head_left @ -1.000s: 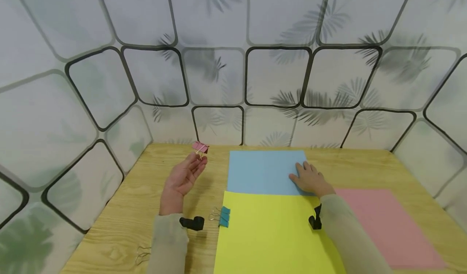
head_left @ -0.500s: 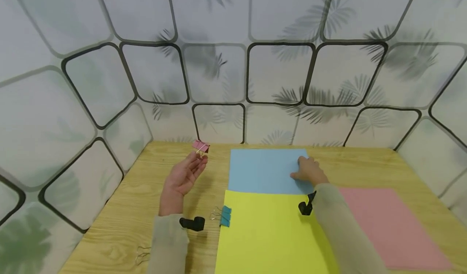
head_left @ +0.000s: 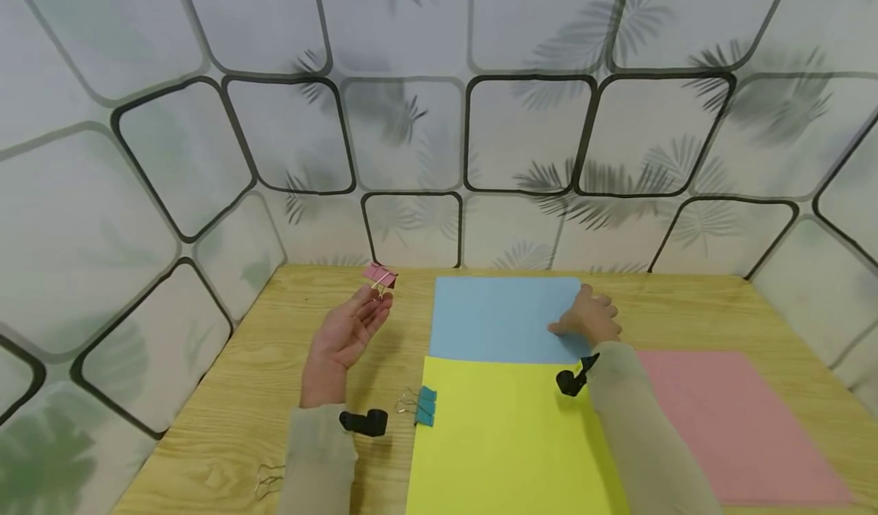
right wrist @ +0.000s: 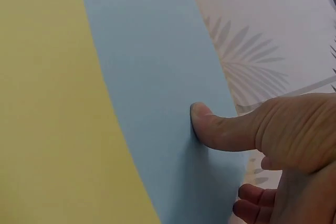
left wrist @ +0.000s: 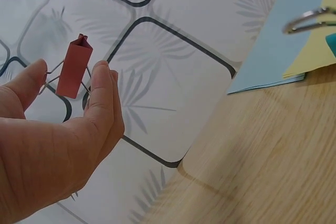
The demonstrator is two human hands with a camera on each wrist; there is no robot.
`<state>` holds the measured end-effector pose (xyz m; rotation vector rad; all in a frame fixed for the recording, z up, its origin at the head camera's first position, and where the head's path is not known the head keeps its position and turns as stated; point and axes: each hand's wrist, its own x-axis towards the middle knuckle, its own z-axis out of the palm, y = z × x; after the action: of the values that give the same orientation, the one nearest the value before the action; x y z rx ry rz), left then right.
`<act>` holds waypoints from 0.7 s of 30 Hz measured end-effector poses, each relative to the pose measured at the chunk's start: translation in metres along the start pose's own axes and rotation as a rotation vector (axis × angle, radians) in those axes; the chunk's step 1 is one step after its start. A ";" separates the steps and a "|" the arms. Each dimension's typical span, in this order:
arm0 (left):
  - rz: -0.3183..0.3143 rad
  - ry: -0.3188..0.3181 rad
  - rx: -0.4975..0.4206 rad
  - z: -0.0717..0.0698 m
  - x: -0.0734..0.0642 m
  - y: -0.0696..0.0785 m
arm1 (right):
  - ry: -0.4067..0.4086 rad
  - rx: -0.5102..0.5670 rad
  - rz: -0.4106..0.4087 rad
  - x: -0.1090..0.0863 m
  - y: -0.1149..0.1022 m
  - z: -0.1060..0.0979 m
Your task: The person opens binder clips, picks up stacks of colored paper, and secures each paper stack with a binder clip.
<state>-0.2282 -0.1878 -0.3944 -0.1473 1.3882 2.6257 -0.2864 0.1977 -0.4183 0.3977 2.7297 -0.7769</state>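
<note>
My left hand holds a pink binder clip up above the table at the left. In the left wrist view, thumb and fingers pinch the wire handles of the clip. At the right edge of a blue sheet of paper is my right hand. The right wrist view shows its thumb lying on top of the blue sheet, with other fingertips curled at the sheet's edge. A yellow sheet overlaps the near part of the blue one.
A teal binder clip grips the yellow sheet's left edge. A pink sheet lies at the right on the wooden table. Wire handles poke out beside the left sleeve. Patterned walls enclose the table.
My right hand has gone from lying spread on the blue sheet to curling at its right edge. The left hand stays in place with the pink binder clip.
</note>
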 end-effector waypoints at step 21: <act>-0.004 -0.007 -0.055 0.008 0.000 0.004 | -0.097 0.209 -0.062 0.008 0.021 -0.002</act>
<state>-0.2290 -0.1833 -0.3870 -0.1475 1.3131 2.6594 -0.2869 0.2176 -0.4295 0.3102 2.5901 -1.0739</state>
